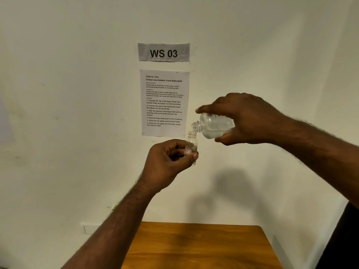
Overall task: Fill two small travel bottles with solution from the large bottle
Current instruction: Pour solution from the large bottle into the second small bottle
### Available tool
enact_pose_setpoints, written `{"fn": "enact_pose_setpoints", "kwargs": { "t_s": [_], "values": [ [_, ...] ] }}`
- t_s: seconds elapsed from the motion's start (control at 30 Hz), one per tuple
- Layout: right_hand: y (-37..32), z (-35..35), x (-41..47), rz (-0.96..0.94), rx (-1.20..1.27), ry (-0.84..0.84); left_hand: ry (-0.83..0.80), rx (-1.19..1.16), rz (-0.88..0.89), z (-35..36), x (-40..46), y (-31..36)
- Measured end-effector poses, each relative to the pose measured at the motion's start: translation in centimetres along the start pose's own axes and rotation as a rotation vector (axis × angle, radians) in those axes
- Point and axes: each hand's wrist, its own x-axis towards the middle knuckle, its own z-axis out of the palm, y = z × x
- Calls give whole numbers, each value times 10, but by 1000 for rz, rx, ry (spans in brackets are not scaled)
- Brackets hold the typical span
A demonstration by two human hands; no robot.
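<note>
My right hand (250, 119) grips the large clear bottle (213, 126), tipped on its side with its open threaded neck pointing down and left. Clear solution lies along the bottle's lower side. Directly under that neck, my left hand (168, 160) holds a small clear travel bottle (191, 146) upright, pinched between thumb and fingers. The small bottle has no cap and carries a red and blue label. Both bottles are held in the air in front of the wall, well above the table. No second travel bottle and no caps are in view.
A wooden table (202, 247) fills the bottom centre, its far edge against a white wall. On the wall hang a "WS 03" sign (163, 52) and a printed task sheet (164, 102). A white socket box (90, 228) sits low at the left.
</note>
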Motion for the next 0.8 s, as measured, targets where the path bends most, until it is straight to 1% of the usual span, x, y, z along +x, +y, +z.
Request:
{"fn": "enact_pose_setpoints", "kwargs": {
  "t_s": [0.8],
  "values": [
    [-4, 0, 2, 11, -2, -3, 9, 35, 12, -1, 0, -2]
  ]
}}
